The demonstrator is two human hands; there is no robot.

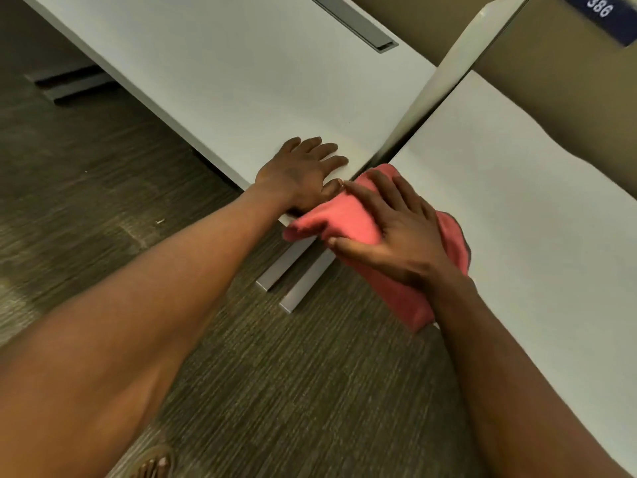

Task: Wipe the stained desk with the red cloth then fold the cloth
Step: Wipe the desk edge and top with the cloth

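Observation:
The red cloth lies bunched over the near corner where two white desks meet. My right hand presses down on top of it with fingers spread and the thumb hooked over its near edge. My left hand rests flat, fingers apart, on the left white desk, its thumb touching the cloth's left end. Part of the cloth hangs past the edge of the right desk, under my right wrist. No stain shows on either desk top.
A white divider panel stands between the two desks. A grey cable slot runs along the back of the left desk. Grey desk feet sit on the dark carpet below. My sandalled foot is at the bottom.

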